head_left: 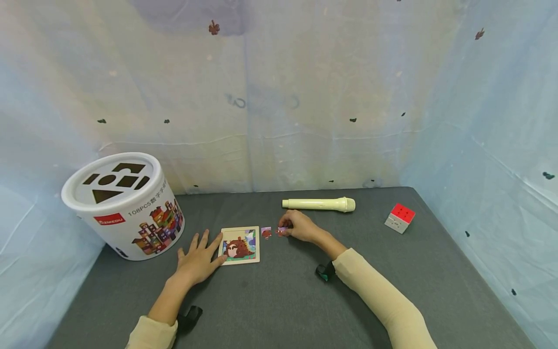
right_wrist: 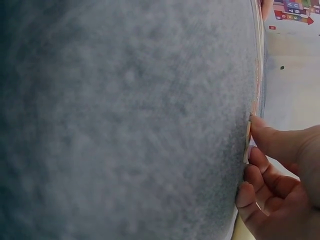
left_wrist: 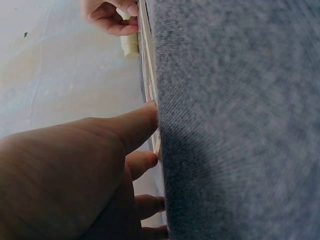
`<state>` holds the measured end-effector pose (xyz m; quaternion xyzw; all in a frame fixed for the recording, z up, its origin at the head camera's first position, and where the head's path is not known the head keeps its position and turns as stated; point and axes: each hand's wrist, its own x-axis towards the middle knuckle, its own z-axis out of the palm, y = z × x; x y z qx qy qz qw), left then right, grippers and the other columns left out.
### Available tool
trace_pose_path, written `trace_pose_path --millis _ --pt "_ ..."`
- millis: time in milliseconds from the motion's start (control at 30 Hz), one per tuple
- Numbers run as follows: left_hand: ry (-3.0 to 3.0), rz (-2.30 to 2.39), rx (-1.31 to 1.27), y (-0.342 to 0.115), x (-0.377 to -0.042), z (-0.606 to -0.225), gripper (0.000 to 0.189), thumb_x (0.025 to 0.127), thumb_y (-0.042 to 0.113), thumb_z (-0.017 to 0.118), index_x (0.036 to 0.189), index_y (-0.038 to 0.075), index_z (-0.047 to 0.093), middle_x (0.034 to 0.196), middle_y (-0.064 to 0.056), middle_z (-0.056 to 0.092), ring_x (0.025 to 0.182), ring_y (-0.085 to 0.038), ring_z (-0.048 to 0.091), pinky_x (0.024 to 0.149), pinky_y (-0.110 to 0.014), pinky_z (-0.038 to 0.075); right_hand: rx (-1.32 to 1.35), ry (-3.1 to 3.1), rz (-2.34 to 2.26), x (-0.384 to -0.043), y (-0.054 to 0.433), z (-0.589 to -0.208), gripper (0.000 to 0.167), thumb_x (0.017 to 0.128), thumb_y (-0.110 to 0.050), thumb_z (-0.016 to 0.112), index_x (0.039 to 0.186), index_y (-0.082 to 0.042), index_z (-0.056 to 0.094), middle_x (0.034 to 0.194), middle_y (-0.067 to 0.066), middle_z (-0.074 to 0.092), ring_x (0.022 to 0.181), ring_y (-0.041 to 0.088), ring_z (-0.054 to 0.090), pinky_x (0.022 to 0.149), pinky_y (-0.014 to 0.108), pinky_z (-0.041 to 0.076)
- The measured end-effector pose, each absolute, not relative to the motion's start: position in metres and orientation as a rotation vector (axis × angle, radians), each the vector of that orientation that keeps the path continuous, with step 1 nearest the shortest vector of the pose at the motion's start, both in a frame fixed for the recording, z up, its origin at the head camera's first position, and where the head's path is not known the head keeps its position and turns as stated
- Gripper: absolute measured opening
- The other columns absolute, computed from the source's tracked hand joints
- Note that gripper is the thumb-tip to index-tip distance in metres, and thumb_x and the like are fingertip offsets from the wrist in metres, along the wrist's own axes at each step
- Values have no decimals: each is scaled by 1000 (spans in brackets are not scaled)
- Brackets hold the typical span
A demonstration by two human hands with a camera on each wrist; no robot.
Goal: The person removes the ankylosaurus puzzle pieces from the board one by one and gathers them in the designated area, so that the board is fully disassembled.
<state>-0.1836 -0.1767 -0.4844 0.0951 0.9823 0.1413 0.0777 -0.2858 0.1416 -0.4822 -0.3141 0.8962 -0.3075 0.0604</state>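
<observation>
A square wooden jigsaw puzzle board with a reddish-brown animal picture lies on the table. My left hand rests at its left side with the fingers spread, thumb and index fingertips right at the edge. In the left wrist view the thumb touches the board's side. To the right of the board lies one loose puzzle piece, purple and brown. Just beyond it, my right hand pinches another puzzle piece between thumb and index finger, low at the tabletop. Fingers partly hide that piece.
A large white bucket with shaped holes in its lid stands at the left. Behind the right hand lies a pale yellow toy microphone. A red and white puzzle cube sits farther right on the grey table. Curtains hang around the table.
</observation>
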Motion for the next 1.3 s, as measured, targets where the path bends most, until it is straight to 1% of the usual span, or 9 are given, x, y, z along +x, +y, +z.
trace_pose_path --millis 100,267,367,500,633,767,900,1033,1300 --pt "2939 423 280 -177 -184 -485 72 100 48 56 159 16 29 160 -30 18 144 -56 12 99 -83 13 -951 2708 -918 -286 142 -481 12 90 -3 73 101 -1 72 93 7 63 84 18 60 74 29 51" --pt "2927 429 274 -177 -184 -486 73 100 49 55 159 16 28 160 -30 16 145 -55 11 100 -83 12 -980 2680 -918 -287 140 -474 13 93 -1 69 105 3 71 92 9 69 78 16 63 72 31 53" --pt "2922 433 270 -177 -184 -485 73 100 48 55 159 16 29 160 -30 16 145 -55 11 100 -83 12 -1030 2664 -898 -288 133 -469 16 93 -2 69 108 2 70 99 11 68 84 20 64 76 34 53" --pt "2921 442 267 -178 -184 -486 73 100 48 56 159 16 28 161 -30 16 145 -55 10 100 -83 11 -1133 2628 -866 -288 116 -462 17 92 -6 71 109 -1 72 108 13 61 97 30 58 84 39 48" --pt "2916 442 266 -178 -184 -486 74 99 48 56 159 16 28 161 -29 15 145 -55 10 100 -83 11 -1168 2600 -827 -286 93 -457 18 92 -8 73 109 -5 74 116 11 57 108 30 50 89 41 44" --pt "2918 429 259 -176 -184 -486 73 100 50 55 159 17 28 160 -30 16 145 -55 10 100 -83 12 -1175 2599 -755 -285 73 -455 17 91 -9 74 108 -9 76 120 9 54 112 26 46 90 39 43" --pt "2922 420 262 -175 -184 -485 73 100 50 55 159 16 29 160 -30 16 145 -56 11 100 -83 12 -1167 2605 -707 -286 60 -454 14 90 -12 76 104 -12 77 118 6 54 111 24 46 88 38 44" --pt "2923 417 264 -176 -185 -485 72 100 50 54 159 16 30 160 -30 17 144 -56 12 100 -83 12 -1135 2606 -685 -287 54 -455 12 89 -14 77 102 -13 77 118 5 54 111 23 46 86 37 44" --pt "2930 418 266 -177 -184 -485 72 100 50 55 159 16 30 160 -30 17 145 -55 12 100 -83 13 -1116 2630 -636 -288 49 -462 10 89 -17 78 99 -15 78 116 3 54 107 19 46 83 30 43"
